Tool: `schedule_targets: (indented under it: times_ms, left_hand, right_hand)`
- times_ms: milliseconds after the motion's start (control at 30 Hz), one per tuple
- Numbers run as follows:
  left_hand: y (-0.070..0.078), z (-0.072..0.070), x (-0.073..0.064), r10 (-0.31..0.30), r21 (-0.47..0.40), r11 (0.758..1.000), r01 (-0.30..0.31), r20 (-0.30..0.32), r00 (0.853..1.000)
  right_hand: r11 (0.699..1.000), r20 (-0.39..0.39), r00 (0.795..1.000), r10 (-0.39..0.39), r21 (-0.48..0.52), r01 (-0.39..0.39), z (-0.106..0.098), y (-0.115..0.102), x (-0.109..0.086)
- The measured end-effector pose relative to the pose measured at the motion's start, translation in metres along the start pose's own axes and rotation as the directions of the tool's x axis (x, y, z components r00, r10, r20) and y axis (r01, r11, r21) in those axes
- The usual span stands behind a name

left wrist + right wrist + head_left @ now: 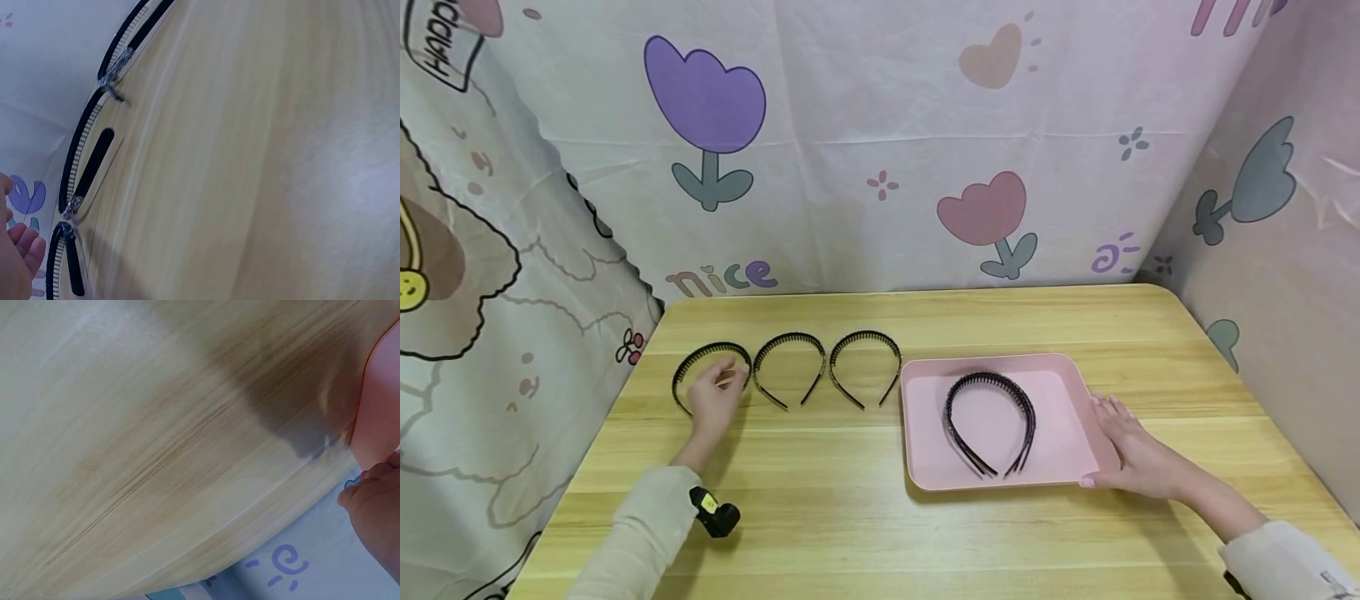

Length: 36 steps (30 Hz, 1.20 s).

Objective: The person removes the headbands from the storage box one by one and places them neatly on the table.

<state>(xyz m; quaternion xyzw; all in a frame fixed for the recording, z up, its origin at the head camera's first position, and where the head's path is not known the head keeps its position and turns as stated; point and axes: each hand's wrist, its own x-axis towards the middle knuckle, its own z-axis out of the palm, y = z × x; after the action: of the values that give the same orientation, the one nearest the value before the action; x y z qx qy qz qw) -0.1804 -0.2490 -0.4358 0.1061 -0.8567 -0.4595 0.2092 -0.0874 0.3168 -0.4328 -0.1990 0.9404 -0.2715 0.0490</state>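
My left hand [715, 400] is over the leftmost black toothed headband [700, 352], its loosely bent fingers close to the band's right side. In the left wrist view, the fingers [31, 247] curve at the left edge with no headband visible between them. Two similar headbands, a middle one [789, 337] and a right one [865, 335], lie flat in the same row. On the right, a pink tray [1063, 417] holds overlapping black headbands [988, 379]. My right hand [1142, 458] rests against the tray's right side, fingers extended along it and thumb near the front corner.
Everything lies on a light wooden table [820, 533]. A patterned cloth [865, 233] hangs behind the table's back edge and along both sides. A black device [717, 512] is strapped to the left wrist over a pale sleeve [647, 521].
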Motion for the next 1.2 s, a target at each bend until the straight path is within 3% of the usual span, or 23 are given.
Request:
schedule_targets:
  times_ms: [300, 567, 867, 1200]
  left_hand:
    - [0.005, 0.012, -0.013, 0.035, -0.056, 0.998, -0.034, 0.010, 0.999]
    - [0.018, 0.021, -0.026, 0.017, -0.101, 0.995, -0.009, 0.076, 0.997]
    - [0.032, 0.037, -0.042, 0.060, -0.173, 0.984, -0.034, 0.146, 0.988]
    - [0.045, 0.054, -0.057, 0.039, -0.224, 0.975, 0.005, 0.188, 0.981]
  right_hand:
    - [1.000, -0.005, 1.000, -0.004, 0.002, 0.004, 0.000, -0.001, -0.001]
    - [1.000, 0.011, 1.000, 0.014, 0.025, -0.015, -0.002, -0.004, 0.000]
    - [0.999, 0.015, 1.000, 0.021, 0.028, -0.021, -0.002, -0.004, -0.001]
    - [1.000, 0.008, 1.000, 0.016, 0.022, -0.016, -0.002, -0.005, 0.000]
